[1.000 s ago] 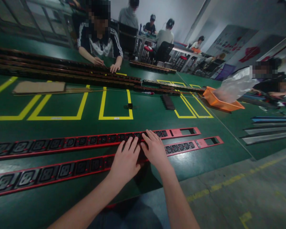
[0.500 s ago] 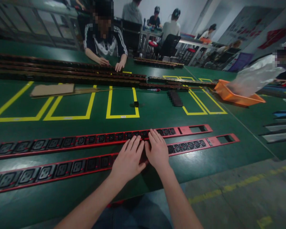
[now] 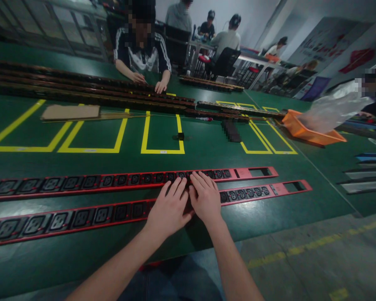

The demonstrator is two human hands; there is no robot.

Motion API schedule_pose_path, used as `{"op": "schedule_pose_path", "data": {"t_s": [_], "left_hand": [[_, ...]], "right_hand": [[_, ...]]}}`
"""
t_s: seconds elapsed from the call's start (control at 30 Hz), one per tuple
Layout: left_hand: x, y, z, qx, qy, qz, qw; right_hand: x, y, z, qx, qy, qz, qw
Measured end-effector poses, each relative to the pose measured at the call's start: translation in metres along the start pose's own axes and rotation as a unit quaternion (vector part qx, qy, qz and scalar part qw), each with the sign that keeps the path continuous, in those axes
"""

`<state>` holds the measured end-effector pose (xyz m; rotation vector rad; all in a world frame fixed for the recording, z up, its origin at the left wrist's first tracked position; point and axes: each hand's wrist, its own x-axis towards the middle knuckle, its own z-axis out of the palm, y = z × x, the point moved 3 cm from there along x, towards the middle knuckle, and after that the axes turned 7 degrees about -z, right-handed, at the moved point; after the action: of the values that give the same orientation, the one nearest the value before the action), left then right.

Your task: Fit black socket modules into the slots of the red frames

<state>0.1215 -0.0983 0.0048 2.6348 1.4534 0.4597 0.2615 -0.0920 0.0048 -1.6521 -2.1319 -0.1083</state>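
Observation:
Two long red power strips with rows of black sockets lie side by side on the green table, the far power strip [image 3: 72, 182] and the near power strip [image 3: 102, 214]. My left hand [image 3: 169, 205] and my right hand [image 3: 205, 198] rest palm down across them, close together. Fingers of both hands are stretched forward, with the tips at the sockets of the far strip. The palms and wrists cover the middle of the near strip. I see nothing held in either hand; what lies under the palms is hidden.
Beyond the strips lie a small black part [image 3: 181, 136], a cardboard piece [image 3: 70, 112] and long dark bars [image 3: 81, 90]. A co-worker [image 3: 144, 54] sits across the table. An orange bin [image 3: 313, 131] with a plastic bag stands at right, near several pale strips [image 3: 363, 173].
The view has tilted slightly. My right hand's fingertips have shifted a little left along the far strip. My left hand stays in nearly the same place.

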Motion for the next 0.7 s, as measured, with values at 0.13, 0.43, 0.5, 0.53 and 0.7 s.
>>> {"op": "schedule_pose_path", "data": {"t_s": [0.13,0.43,0.5,0.53,0.7], "left_hand": [[0.000,0.000,-0.001,-0.002,-0.001,-0.002,1.000],[0.000,-0.001,-0.001,-0.008,0.007,-0.019,1.000],[0.000,-0.001,-0.001,-0.008,0.006,-0.017,1.000],[0.000,-0.001,-0.001,-0.008,0.006,-0.016,1.000],[0.000,-0.001,-0.002,-0.010,0.002,-0.016,1.000]], "right_hand": [[0.001,0.000,0.000,-0.001,-0.005,0.010,1.000],[0.006,-0.003,-0.004,-0.023,-0.050,0.005,0.998],[0.007,-0.004,-0.005,-0.025,-0.056,0.004,0.998],[0.008,-0.004,-0.005,-0.026,-0.057,0.003,0.998],[0.011,-0.005,-0.007,-0.033,-0.069,-0.003,0.997]]}}
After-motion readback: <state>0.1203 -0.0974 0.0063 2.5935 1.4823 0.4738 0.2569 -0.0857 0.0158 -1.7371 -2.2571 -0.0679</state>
